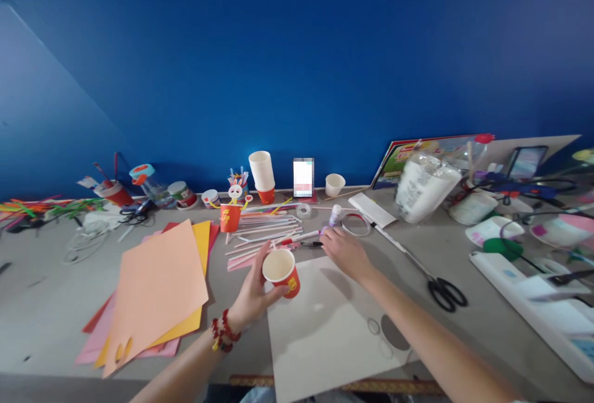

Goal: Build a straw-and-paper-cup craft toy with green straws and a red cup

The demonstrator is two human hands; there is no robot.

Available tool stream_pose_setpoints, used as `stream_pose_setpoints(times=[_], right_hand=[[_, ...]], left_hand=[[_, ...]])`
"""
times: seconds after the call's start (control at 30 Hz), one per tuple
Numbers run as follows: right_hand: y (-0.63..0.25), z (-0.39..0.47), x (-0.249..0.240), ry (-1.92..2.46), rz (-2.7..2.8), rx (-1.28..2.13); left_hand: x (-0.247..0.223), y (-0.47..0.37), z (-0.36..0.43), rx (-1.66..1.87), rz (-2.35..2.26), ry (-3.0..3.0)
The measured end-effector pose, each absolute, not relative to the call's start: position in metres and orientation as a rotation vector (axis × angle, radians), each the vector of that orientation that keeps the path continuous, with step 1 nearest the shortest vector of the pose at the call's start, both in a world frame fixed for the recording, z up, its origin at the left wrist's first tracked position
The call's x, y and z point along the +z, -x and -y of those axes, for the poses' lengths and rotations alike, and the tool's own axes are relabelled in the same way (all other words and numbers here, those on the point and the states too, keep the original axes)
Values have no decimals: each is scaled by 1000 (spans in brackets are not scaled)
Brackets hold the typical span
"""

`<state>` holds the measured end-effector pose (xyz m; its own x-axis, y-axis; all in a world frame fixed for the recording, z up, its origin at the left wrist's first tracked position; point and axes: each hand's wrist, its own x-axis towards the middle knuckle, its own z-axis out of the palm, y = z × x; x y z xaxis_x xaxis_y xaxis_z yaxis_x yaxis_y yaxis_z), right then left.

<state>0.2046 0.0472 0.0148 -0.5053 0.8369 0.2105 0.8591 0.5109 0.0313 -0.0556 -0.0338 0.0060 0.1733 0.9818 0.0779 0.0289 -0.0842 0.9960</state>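
My left hand [254, 296] is wrapped round a red paper cup [291, 285] with yellow print, held tilted so that its pale inside shows. Under the cup and to its right lies a white sheet of card [320, 329]. My right hand [343, 251] is down at the sheet's far edge, its bent fingers at the purple end of a slim white marker [309, 236]. Beside those fingers a black pen [310, 244] lies on the table. A small glue stick [335, 215] stands just beyond the right hand.
Coloured paper [160, 291] is stacked at left. Behind are paper straws [264, 223], a decorated red cup [229, 218] and stacked white cups [262, 171]. Scissors [446, 293], a bagged white bundle [422, 189] and a long white tray [520, 304] lie at right.
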Motion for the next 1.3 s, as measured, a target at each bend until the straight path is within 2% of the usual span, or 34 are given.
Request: stream_pose_setpoints(times=[0.17, 0.47, 0.63, 0.77, 0.9, 0.97, 1.13, 1.3], right_hand=[[-213, -41, 28, 1445, 2491, -125], [-237, -12, 11, 1374, 1847, 902], [-245, -5, 2, 1376, 1629, 1179], [-250, -4, 1, 1415, 1755, 993], [-247, -13, 6, 1474, 2129, 384], [-241, -22, 7, 1428, 2271, 186], [-228, -44, -1, 1365, 2459, -40], [-229, -45, -8, 1377, 2445, -112]], left_hand=[[5, 52, 34, 1176, -1103, -1396], [7, 48, 28, 1196, -1088, -1544], [9, 45, 27, 1163, -1104, -1611], [11, 45, 27, 1160, -1118, -1668], [10, 44, 28, 1154, -1133, -1695], [8, 43, 29, 1133, -1158, -1717], [10, 54, 31, 1122, -1288, -1835], [10, 97, 42, 1164, -1534, -1851]])
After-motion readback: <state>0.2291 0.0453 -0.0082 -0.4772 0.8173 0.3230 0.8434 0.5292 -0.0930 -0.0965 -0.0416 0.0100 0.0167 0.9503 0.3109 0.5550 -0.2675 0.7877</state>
